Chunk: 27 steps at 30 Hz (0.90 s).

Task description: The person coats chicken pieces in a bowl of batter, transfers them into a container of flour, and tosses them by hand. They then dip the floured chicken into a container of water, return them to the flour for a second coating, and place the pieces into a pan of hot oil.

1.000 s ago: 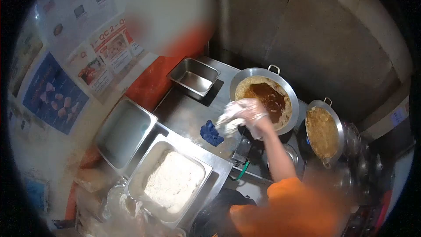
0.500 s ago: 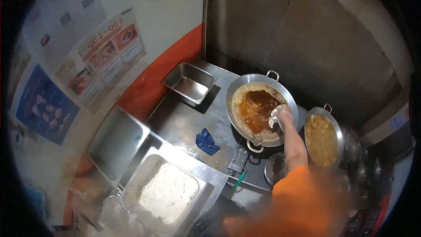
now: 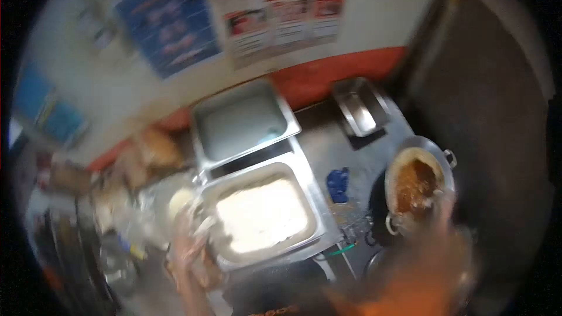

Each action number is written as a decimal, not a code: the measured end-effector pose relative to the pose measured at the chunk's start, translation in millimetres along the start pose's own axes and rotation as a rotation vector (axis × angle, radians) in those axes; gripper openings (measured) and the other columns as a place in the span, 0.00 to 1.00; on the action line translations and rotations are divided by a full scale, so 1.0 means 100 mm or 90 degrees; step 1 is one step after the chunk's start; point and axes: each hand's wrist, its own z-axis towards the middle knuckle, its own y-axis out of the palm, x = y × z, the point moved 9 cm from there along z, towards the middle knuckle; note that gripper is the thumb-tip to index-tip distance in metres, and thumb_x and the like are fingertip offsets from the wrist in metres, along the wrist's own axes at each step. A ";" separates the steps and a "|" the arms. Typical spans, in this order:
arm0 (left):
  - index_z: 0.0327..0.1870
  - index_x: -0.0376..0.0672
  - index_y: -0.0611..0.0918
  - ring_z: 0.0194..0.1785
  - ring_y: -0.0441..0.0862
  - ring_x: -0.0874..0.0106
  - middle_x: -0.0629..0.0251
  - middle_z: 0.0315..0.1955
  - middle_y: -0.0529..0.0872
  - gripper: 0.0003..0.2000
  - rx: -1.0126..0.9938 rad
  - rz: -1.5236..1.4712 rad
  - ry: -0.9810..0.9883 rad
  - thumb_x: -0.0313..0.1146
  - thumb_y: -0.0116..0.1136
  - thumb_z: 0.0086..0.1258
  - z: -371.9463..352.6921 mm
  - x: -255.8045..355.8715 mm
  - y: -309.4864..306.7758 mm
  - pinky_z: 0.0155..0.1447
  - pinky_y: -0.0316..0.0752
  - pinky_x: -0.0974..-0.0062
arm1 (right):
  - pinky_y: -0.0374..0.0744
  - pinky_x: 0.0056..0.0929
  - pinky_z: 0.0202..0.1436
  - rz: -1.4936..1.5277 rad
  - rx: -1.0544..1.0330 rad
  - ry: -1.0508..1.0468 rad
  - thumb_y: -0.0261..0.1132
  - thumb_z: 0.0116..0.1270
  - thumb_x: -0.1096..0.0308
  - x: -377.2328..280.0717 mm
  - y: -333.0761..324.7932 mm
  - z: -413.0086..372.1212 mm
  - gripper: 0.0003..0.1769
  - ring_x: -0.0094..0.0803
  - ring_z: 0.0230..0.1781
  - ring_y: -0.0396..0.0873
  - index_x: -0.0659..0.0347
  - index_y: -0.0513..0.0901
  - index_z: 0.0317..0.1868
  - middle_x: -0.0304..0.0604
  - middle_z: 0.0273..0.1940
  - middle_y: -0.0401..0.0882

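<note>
My right hand [image 3: 444, 203] reaches over the near side of a wide pan [image 3: 391, 184] of bubbling brown oil [image 3: 417, 184], its fingers smeared by motion. At the left edge of a steel tray [image 3: 319, 222] of white flour [image 3: 260, 213] is my left hand [image 3: 188, 241], in what looks like a clear plastic glove. Its fingers are bent around a small, pale, flour-white lump [image 3: 206, 224], too blurred to name. Clear plastic bags [image 3: 149, 205] lie just beyond that hand.
A second large steel tray [image 3: 240, 120] stands behind the flour tray. Toward the wall is a small steel pan [image 3: 360, 108]. A crumpled blue cloth [image 3: 338, 185] lies on the steel counter between flour and oil. A green hose [image 3: 342, 250] crosses near the counter's front edge.
The view has swung left, bringing my left hand and the plastic bags into sight. My right hand, earlier low over the oil with a white-coated lump, is now blurred at the pan's near side.
</note>
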 end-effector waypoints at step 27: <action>0.38 0.27 0.84 0.48 0.86 0.53 0.37 0.41 0.85 0.19 -0.482 -0.020 -0.347 0.39 0.57 0.56 -0.16 -0.92 2.15 0.53 0.79 0.61 | 0.79 0.37 0.57 -0.346 -1.063 -0.460 0.77 0.51 0.56 -0.47 4.45 -4.98 0.56 0.47 0.51 0.83 0.80 0.59 0.72 0.67 0.49 0.82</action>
